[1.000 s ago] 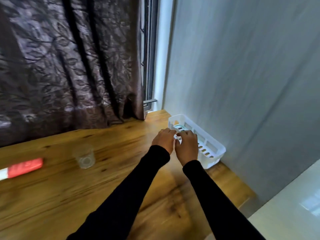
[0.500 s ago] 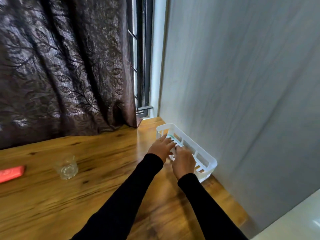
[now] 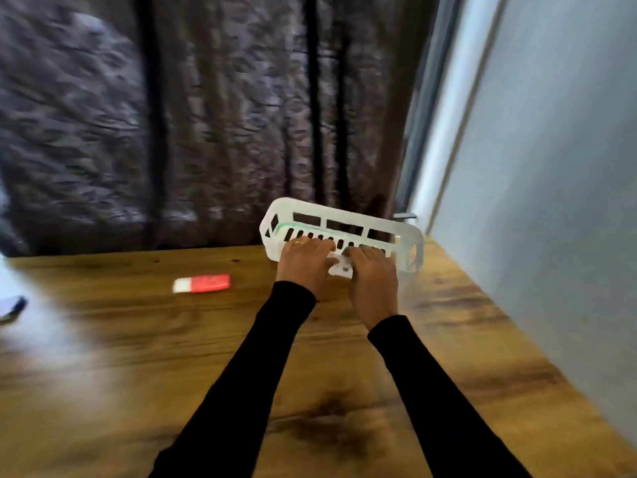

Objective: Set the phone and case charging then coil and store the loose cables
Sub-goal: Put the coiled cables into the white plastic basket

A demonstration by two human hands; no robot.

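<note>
The white basket [image 3: 341, 232] is now sitting mid-frame, away from the right wall. Left hand [image 3: 303, 267] and right hand [image 3: 374, 281] are gripping its near rim; tilting further risks spilling it.

A brown, wood-grain table top [image 3: 206, 357] fills the lower view. A small red-and-white rectangular block [image 3: 201, 283] lies flat on it, well apart from a dark, blurred object [image 3: 13, 307], possibly a phone, at its left edge.

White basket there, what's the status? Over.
Left hand and right hand both gripping the white basket by its near wall. Basket tipped up, bottom facing camera. Red-and-white object lies clear to the left on the table.
</note>
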